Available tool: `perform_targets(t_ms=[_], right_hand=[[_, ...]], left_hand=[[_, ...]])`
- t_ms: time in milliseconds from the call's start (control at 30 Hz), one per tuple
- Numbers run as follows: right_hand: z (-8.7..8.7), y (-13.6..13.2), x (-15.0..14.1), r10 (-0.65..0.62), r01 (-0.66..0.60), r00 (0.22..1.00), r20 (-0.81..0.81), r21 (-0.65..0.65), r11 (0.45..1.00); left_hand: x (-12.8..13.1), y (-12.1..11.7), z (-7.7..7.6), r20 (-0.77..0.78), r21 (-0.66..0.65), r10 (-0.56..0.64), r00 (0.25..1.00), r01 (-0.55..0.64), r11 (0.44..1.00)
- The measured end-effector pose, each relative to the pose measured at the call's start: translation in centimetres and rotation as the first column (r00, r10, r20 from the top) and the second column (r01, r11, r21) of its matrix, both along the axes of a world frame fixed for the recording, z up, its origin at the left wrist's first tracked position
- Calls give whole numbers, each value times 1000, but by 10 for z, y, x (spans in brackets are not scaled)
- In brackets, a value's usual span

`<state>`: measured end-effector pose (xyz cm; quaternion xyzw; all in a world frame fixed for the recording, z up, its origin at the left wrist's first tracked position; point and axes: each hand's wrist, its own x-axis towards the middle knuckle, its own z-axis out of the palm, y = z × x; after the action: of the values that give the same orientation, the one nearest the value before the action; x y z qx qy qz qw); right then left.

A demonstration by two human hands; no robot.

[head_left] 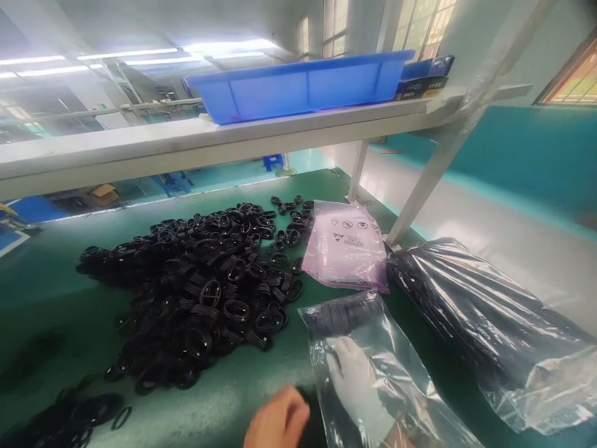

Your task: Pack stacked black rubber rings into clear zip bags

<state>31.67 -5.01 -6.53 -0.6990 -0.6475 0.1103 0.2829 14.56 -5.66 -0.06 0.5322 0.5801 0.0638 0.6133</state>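
Observation:
My right hand (357, 386), in a white glove, is inside a clear plastic bag (405, 379). Its thumb stands apart from the fingers, and the fingertips reach a row of black coiled cables (345, 314) at the bag's far end. Just left of the bag, my bare left hand (277, 420) is low in view with its fingers curled; whatever may be inside them is hidden. A large heap of black coiled cables (209, 292) spreads over the green tabletop (261, 389), left of and beyond my hands.
Beyond the bag lies a pinkish bag with printed warning symbols (347, 242). A full clear bag of black items (485, 311) is on the right. Overhead, a shelf (280, 137) carries a blue bin (303, 87) and small boxes (424, 78). Its post (429, 177) stands at right.

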Motion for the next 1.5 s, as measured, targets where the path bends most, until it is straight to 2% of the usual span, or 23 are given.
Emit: perform_targets(t_ms=[67,100,133,200,267,333,433,567,700,900,1067,1133,1233,1300,1367,1433,1500], right_hand=[[-3,2,-4,58,-58,998,0,-41,998],[-5,2,-5,82,-81,996,17,-62,995],[-6,2,-6,92,-88,995,45,-81,993],[-8,1,-6,79,-67,991,110,-105,992],[-11,2,-5,44,-30,988,148,-95,995],[-13,2,-4,21,-12,987,156,-60,998],[-13,4,-3,34,-24,981,191,-53,998],[-7,7,-7,37,-24,933,357,-39,999],[-6,8,-12,-15,14,899,437,5,1000],[-12,2,-7,39,-40,935,352,-6,999],[-14,-1,-6,18,-20,964,265,7,1000],[-12,-1,-6,15,-21,970,244,22,1000],[-9,-2,-3,21,-26,980,197,25,999],[-9,-3,-2,36,-35,985,169,-8,999],[-10,-3,-2,17,-13,986,167,-26,1000],[-13,-3,-3,-29,30,984,175,-5,1000],[-15,-3,-5,-52,50,984,169,17,999]], left_hand=[[6,42,-2,-50,193,62,997,-51,980],[11,62,-4,-86,366,66,994,-30,930],[17,79,-6,-99,485,55,994,0,875],[29,105,-13,-116,594,-41,992,103,798],[38,118,-20,-115,574,-159,981,196,795],[41,122,-25,-120,538,-210,970,242,808],[39,122,-30,-110,518,-185,977,215,828],[38,126,-35,-49,459,-169,984,172,871],[40,128,-41,-69,481,-95,993,117,869],[42,128,-45,-16,425,-86,996,84,901],[49,128,-50,-106,502,-14,994,66,862],[48,128,-48,-99,470,-9,995,54,881],[45,128,-37,-92,364,22,996,13,931],[45,130,-27,-185,419,58,981,26,908],[50,134,-20,-287,545,44,957,125,829],[58,138,-18,-321,613,-37,946,237,754],[65,142,-22,-304,612,-152,941,315,725]])
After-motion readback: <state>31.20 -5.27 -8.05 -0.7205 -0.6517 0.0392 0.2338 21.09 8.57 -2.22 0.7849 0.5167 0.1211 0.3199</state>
